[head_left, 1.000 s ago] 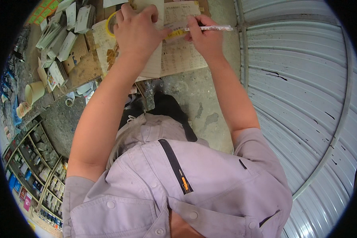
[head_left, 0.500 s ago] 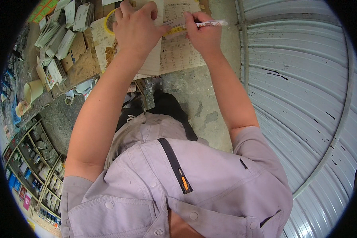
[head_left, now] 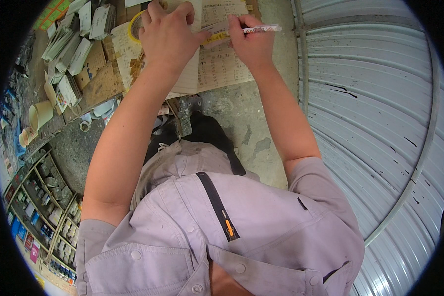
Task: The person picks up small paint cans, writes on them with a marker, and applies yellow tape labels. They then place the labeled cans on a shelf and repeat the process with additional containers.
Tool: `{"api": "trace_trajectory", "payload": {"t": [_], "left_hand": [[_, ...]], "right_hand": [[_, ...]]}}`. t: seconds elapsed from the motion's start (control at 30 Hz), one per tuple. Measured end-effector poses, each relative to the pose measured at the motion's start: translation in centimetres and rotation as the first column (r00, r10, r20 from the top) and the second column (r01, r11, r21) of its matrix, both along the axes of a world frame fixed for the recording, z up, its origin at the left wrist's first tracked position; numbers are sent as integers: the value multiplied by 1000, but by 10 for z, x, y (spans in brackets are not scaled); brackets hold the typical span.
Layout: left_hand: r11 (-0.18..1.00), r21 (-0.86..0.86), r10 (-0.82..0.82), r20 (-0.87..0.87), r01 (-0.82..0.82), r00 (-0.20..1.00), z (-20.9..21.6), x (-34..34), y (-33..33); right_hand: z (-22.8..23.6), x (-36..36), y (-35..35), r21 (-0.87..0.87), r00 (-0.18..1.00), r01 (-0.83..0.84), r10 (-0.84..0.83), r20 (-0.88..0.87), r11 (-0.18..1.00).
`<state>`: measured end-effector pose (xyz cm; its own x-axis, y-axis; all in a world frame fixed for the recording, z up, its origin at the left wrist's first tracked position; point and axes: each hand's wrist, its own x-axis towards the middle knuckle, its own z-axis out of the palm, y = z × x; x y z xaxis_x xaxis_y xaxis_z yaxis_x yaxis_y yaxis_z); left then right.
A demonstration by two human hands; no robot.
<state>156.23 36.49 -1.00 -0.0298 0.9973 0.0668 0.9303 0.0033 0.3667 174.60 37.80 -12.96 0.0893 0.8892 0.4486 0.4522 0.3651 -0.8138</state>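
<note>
My right hand is closed around a slim white pen with a patterned barrel, its back end pointing right. Between my hands lies a small clear-and-yellow strip with dark writing, on top of a large handwritten sheet. My left hand rests over the papers with its fingers bent and apart, and its thumb reaches the strip's left end. Just left of those fingers is a yellow ring, seemingly a tape roll, partly covered by the hand. My right fingers hide the pen's tip.
Stacks of cards fill the worktable's left side, on brown cardboard. A pale cup stands near the table's left edge. Below left is a rack of small boxes. A corrugated metal wall runs along the right.
</note>
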Motion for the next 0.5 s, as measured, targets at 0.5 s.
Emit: {"api": "trace_trajectory", "payload": {"t": [0.5], "left_hand": [[1000, -12, 8, 8, -8, 1000, 0, 0, 0]], "right_hand": [[1, 1, -3, -36, 989, 39, -34, 142, 999]]}}
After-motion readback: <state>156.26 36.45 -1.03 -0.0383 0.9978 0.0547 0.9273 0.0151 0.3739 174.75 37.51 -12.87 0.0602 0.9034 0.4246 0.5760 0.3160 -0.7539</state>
